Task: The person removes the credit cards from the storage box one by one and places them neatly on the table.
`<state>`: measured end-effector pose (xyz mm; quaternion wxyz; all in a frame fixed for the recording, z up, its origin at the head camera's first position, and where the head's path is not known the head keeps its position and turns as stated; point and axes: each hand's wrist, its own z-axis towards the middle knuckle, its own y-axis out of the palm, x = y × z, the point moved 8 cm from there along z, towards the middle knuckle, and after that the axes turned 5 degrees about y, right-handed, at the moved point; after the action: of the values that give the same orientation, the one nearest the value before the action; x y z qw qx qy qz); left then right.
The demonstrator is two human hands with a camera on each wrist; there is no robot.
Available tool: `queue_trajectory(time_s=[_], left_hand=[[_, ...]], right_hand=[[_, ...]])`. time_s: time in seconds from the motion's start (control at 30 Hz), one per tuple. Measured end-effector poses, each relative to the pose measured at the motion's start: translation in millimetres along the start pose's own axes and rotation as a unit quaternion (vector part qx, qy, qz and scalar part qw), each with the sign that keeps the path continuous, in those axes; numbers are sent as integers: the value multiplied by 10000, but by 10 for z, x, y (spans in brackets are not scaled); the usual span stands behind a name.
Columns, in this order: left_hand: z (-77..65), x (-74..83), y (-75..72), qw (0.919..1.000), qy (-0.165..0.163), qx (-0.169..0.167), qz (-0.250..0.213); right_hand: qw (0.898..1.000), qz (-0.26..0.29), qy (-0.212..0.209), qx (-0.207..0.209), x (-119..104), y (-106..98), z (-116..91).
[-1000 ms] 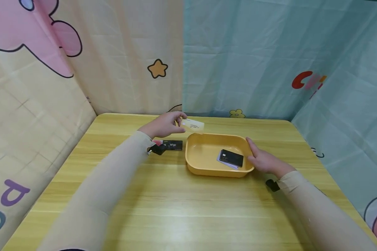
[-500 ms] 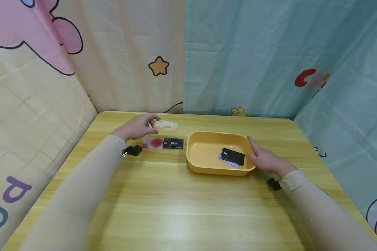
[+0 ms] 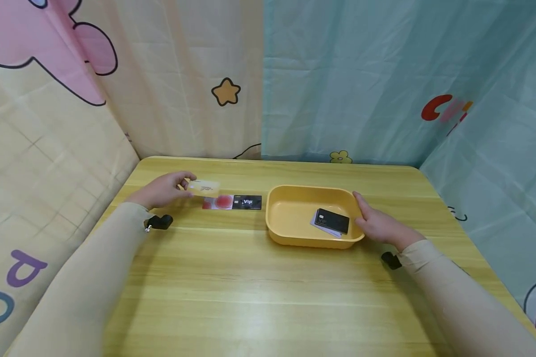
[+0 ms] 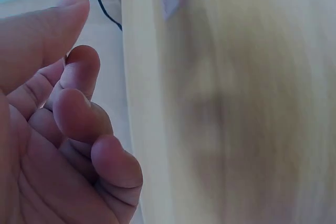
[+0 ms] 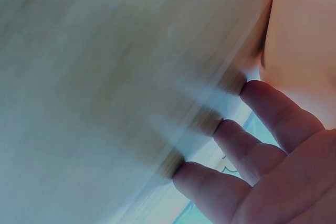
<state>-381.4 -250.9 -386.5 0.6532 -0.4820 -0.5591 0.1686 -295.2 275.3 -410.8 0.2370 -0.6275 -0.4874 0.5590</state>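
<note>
My left hand [image 3: 165, 190] pinches a pale yellow card [image 3: 205, 188] by its left end, held over the table's back left part. Its far edge overlaps a pink card with a red circle [image 3: 223, 202], lying against a black Vip card [image 3: 247, 202]. In the left wrist view the other fingers [image 4: 81, 114] are loosely curled. My right hand [image 3: 381, 225] holds the right end of a yellow plastic tray [image 3: 295, 242], thumb over the rim, fingers outside with tips at the tabletop. Inside the tray, a black VIP card [image 3: 332, 220] lies on a lilac card [image 3: 326, 231].
The wooden table [image 3: 250, 297] reaches back to a patterned curtain [image 3: 339, 89], with more curtain on both sides. A black wrist device [image 3: 161, 222] is strapped under the left sleeve and another black device [image 3: 390, 260] under the right.
My left hand has carried the pale yellow card leftward from beside the tray's back left corner, uncovering the pink card with the red circle. The right hand stays at the tray.
</note>
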Motion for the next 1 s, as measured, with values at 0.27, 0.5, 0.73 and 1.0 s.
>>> queue_trajectory(time_s=[0.27,0.5,0.73,1.0], left_hand=[[-180,-250,-14,9997,-222,-73,4],[-241,-378,-32,9993,-278,-176,196],[-240,-405,-10,9991,-301,-237,178],[-203,-399,46,9987,-320,-378,114]], right_hand=[[10000,46,-30,1,4,9,4],[10000,45,4,12,5,-2,3],[10000,-11,-53,7,0,-10,7],[10000,-25,18,-36,-5,-8,6]])
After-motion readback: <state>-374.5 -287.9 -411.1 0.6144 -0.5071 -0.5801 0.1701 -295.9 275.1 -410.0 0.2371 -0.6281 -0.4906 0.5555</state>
